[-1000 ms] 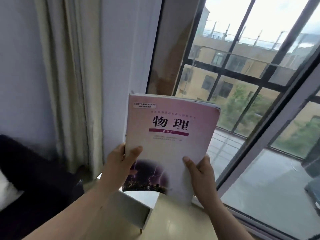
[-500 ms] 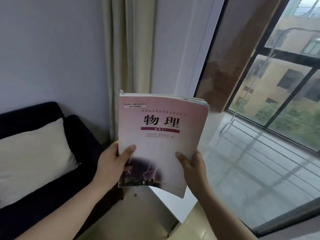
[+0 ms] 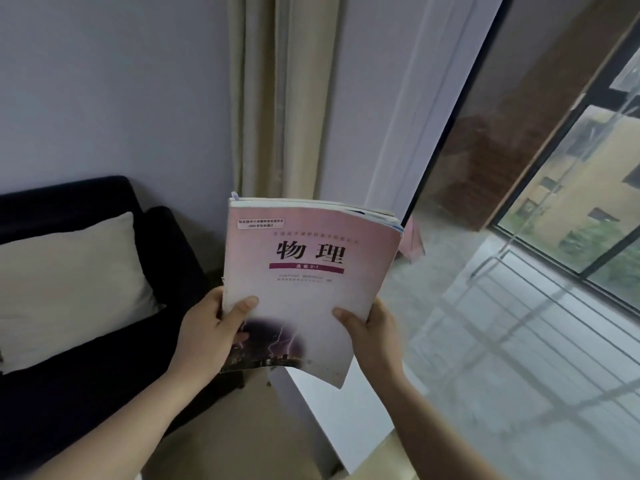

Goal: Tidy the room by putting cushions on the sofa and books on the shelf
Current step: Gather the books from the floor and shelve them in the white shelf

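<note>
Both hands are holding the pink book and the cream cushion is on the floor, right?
Not quite. The head view shows the cream cushion on the dark sofa, not the floor. The left hand and right hand do hold the pink book.

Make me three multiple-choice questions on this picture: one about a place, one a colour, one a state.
1. Where is the cream cushion? A) on the dark sofa B) on the floor C) on the window ledge
2. The physics textbook's cover is mostly: A) green B) pink C) yellow
3. The textbook is: A) lying on the sofa B) tucked under an arm C) gripped by the left hand and right hand
Answers: A, it rests on the sofa; B, pink above a lightning picture; C, a thumb presses each lower side.
</note>
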The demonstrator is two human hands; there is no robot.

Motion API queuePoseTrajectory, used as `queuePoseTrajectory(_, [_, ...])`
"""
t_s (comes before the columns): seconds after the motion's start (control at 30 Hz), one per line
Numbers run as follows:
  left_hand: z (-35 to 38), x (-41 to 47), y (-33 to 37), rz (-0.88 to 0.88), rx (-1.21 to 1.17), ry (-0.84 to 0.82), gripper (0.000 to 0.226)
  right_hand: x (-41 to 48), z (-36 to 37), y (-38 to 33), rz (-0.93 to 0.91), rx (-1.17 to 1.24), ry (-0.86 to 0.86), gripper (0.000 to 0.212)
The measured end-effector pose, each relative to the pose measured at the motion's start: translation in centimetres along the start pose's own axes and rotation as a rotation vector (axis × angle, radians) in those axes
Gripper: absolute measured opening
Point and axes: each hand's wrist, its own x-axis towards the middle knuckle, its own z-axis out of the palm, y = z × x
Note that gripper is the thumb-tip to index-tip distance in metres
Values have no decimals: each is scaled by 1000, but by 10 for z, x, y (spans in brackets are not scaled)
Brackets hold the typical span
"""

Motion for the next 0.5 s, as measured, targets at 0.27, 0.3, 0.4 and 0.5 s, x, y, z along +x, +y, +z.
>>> queuePoseTrajectory(0.27, [35, -27, -59, -157, -49, 132, 8, 25, 13, 58, 87, -88, -216, 16])
queuePoseTrajectory(0.3, [35, -30, -72, -171, -41, 148, 8, 24, 20, 66, 96, -95, -230, 16])
queuePoseTrajectory(0.4, [27, -41, -110, -231, -11, 189, 8, 16, 52, 92, 124, -117, -276, 17])
queuePoseTrajectory(0.5, [16, -52, -153, -286, 28, 238, 13, 2, 88, 119, 148, -134, -324, 19])
